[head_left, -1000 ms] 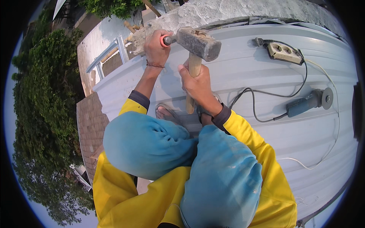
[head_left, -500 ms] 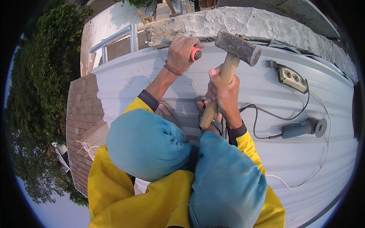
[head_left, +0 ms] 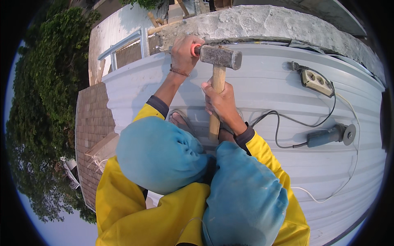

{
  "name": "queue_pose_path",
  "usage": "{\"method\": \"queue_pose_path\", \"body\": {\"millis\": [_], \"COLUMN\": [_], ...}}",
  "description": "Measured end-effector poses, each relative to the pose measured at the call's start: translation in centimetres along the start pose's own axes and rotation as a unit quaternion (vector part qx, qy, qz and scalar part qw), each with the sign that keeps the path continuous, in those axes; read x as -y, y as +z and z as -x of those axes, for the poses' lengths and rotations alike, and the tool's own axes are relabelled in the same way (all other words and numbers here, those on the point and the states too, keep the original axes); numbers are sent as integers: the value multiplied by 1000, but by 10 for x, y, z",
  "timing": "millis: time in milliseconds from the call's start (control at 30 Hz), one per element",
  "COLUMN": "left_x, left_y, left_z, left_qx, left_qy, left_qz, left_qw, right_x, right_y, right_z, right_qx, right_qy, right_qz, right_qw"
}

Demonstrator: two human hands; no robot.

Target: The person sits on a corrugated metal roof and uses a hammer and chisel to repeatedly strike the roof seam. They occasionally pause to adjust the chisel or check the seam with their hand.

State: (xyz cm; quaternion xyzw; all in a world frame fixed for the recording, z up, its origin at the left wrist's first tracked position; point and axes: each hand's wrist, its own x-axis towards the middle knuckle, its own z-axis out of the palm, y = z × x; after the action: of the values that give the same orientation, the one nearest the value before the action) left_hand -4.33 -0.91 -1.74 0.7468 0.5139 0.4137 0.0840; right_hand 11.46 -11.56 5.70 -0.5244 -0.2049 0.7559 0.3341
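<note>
My left hand (head_left: 184,54) is closed around a chisel with an orange grip (head_left: 194,50), close against the edge of the rough concrete wall. The chisel's working end is hidden behind the hand. In my right hand (head_left: 222,100) is the wooden handle of a sledgehammer (head_left: 221,57), gripped below its heavy grey head. The hammer's left face meets the chisel's butt end, or lies right beside it; the overlap leaves contact unclear. Both forearms reach forward past my bent knees in blue trousers.
Ribbed metal roofing (head_left: 271,98) lies under my sandalled feet. Right of me are a power strip (head_left: 317,83) and an angle grinder (head_left: 331,136) with trailing cords. A rough concrete wall (head_left: 254,22) runs along the far side. A metal frame (head_left: 123,45) and tiled roof (head_left: 94,119) are left.
The hammer has swung left, from apart from the chisel to its butt end. My right hand has moved left with it. My left hand has shifted slightly left and away, still holding the chisel.
</note>
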Motion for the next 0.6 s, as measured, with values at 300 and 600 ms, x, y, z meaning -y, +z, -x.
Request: {"method": "queue_pose_path", "body": {"millis": [300,600], "left_x": [2,5], "left_y": [0,0], "left_z": [-2,-8], "left_qx": [-8,-3], "left_qy": [-6,7], "left_qz": [-5,-30], "left_qw": [1000,1000], "right_x": [-1,-5], "right_y": [-1,-13], "right_z": [8,7], "right_qx": [-54,-34], "right_qy": [-242,-157], "right_qz": [-144,41], "right_qw": [958,986]}}
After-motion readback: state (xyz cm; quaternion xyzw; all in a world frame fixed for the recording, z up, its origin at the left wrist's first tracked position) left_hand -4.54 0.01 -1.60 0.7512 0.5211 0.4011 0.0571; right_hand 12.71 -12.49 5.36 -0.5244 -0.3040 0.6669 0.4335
